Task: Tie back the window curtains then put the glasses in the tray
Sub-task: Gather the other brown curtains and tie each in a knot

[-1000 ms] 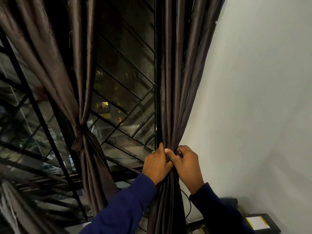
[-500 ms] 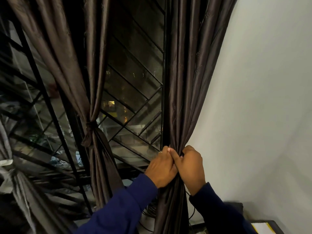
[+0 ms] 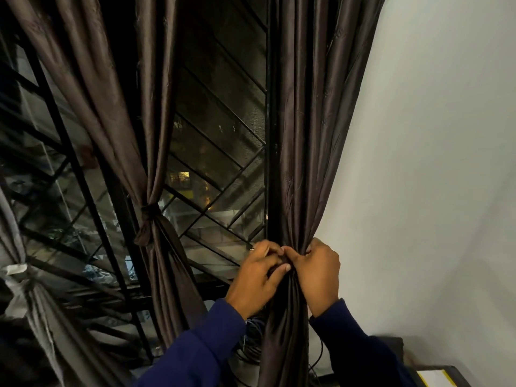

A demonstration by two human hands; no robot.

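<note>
A dark brown right curtain [image 3: 304,135] hangs gathered beside the white wall. My left hand [image 3: 255,277] and my right hand [image 3: 317,270] both grip the bunched fabric at the same height, fingers curled and meeting at its front. What lies under the fingers is hidden. The middle curtain [image 3: 150,135] is bound by a dark tie [image 3: 149,212] at its waist. A grey curtain [image 3: 30,303] at the far left is also gathered. No glasses or tray are in view.
A window with a black diagonal metal grille [image 3: 220,169] fills the space between the curtains. The white wall [image 3: 432,163] stands at the right. Coiled cables [image 3: 251,344] lie under the hands. A dark box with a yellow-edged sheet [image 3: 435,377] sits at the bottom right.
My hands stay on the right curtain at much the same spot. My left fingers have shifted over the front of the bunch. The view has panned a little to the left.
</note>
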